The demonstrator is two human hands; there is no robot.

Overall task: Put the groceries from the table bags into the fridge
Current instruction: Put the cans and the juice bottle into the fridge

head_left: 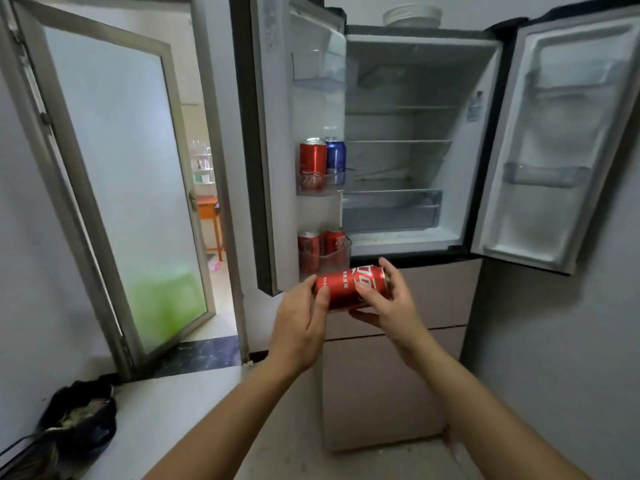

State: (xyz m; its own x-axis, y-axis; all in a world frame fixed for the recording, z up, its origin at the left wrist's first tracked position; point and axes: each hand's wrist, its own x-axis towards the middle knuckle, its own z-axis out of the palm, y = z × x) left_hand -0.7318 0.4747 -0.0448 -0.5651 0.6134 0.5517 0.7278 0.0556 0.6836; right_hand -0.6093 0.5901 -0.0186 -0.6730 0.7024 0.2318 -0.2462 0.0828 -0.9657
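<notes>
The fridge (398, 126) stands with both upper doors swung wide, its inner racks bare as far as the view shows. On the left door (273, 133), the middle shelf (317, 191) carries a red can (312, 157) and a blue can (335, 155) side by side, and the lower shelf (335, 264) carries two more red cans (308, 249).

Just in front of that lower shelf, the person holds the drink can (349, 287) on its side in the air, between both hands. The left hand (301, 320) grips the base end, with its thumb lying along the can's side. The right hand (388, 303) curls round the top end, fingers over the rim and the thumb pressed on the red wall. Neither hand is slack; both are closed on the can.

The can is likely full, so fairly weighty for its size, and stiff enough for a firm hold. Its thin, smooth metal wall may dent under a hard squeeze and slip if damp. The best hold is probably one hand wrapped round the middle of the body, turning it upright to stand beside the others.
</notes>
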